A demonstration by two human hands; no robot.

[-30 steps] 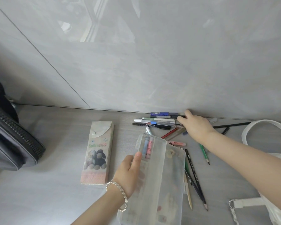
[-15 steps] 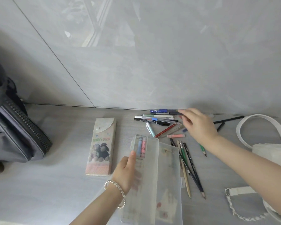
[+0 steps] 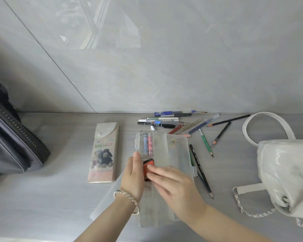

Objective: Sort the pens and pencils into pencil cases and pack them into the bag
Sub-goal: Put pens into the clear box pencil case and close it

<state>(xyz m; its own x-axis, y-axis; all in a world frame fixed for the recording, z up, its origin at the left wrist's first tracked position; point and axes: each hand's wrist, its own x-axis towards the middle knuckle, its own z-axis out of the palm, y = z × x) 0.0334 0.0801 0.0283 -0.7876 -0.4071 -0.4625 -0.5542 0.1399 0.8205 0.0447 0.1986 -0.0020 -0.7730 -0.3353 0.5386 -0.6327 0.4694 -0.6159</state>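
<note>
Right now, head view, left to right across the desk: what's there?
Dark backpack → printed pencil case → left hand → clear plastic case → green pencil → white handbag.

A glossy pale grey wall of large panels is filling the far half of the view, with thin dark seams slanting across its left part. Its sheen is catching a bright, blurred reflection of what looks like a window frame toward the upper left. A light grey surface with a faint wood grain is running from the near edge to the foot of the wall, meeting it along a straight dark joint, and soft, even light is lying over it.
</note>
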